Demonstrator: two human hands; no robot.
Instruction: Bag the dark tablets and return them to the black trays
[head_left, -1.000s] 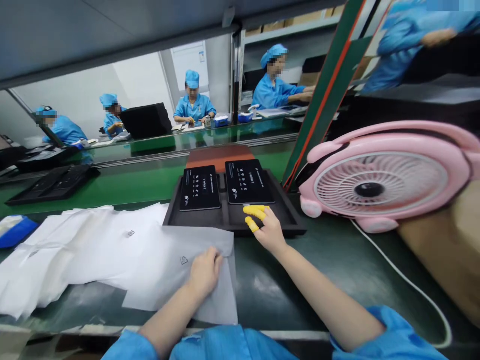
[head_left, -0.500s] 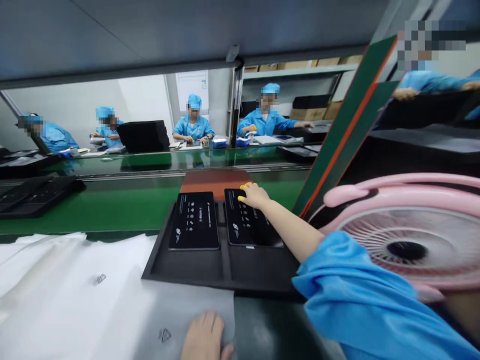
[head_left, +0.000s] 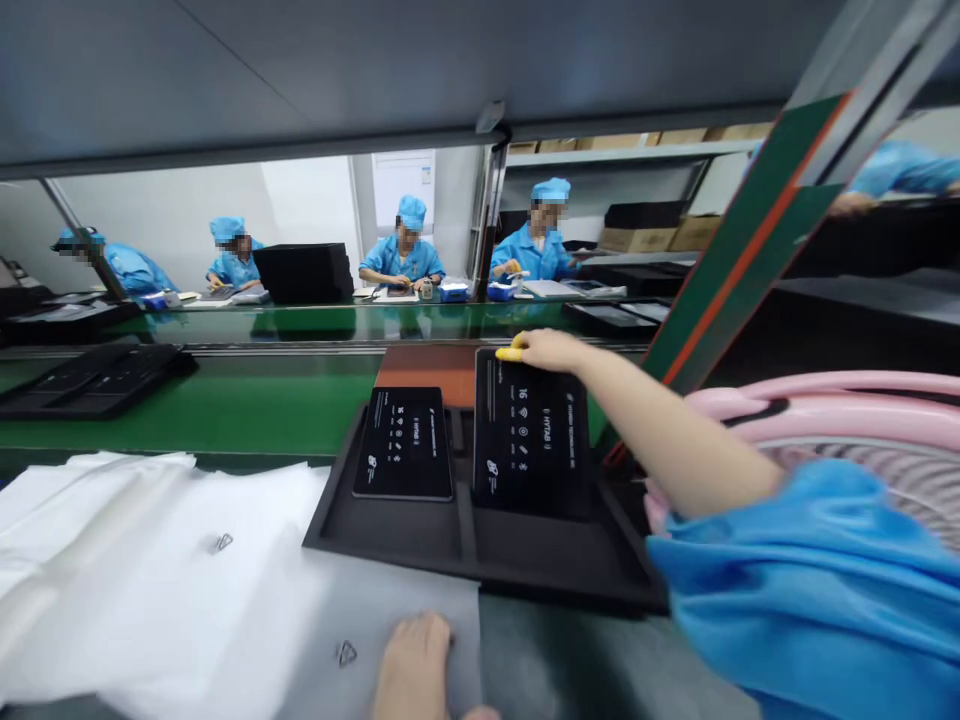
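My right hand (head_left: pixel 551 350) wears yellow finger covers and grips the top edge of a black tablet (head_left: pixel 532 435) with white print. That tablet is tilted, its top edge raised above the right compartment of a black tray (head_left: pixel 405 525). A second black tablet (head_left: pixel 405 445) lies in the left compartment. At the bottom, my left hand (head_left: pixel 416 660) rests on a translucent plastic bag (head_left: pixel 337 610), its thumb apart from the fingers. The left fingertips are partly hidden from view.
White plastic bags (head_left: pixel 172 570) are piled at the left. Another black tray (head_left: pixel 97 385) sits on the green conveyor belt (head_left: pixel 277 395). A pink fan (head_left: pixel 840 410) and a slanted green post (head_left: pixel 750 240) stand at the right. Several people in blue work across the belt; a grey shelf (head_left: pixel 420 60) hangs overhead.
My right hand has raised the top edge of the right tablet, which lay lower in the tray before. My left hand stays on the bag, its fingers more bent. The view has shifted slightly.
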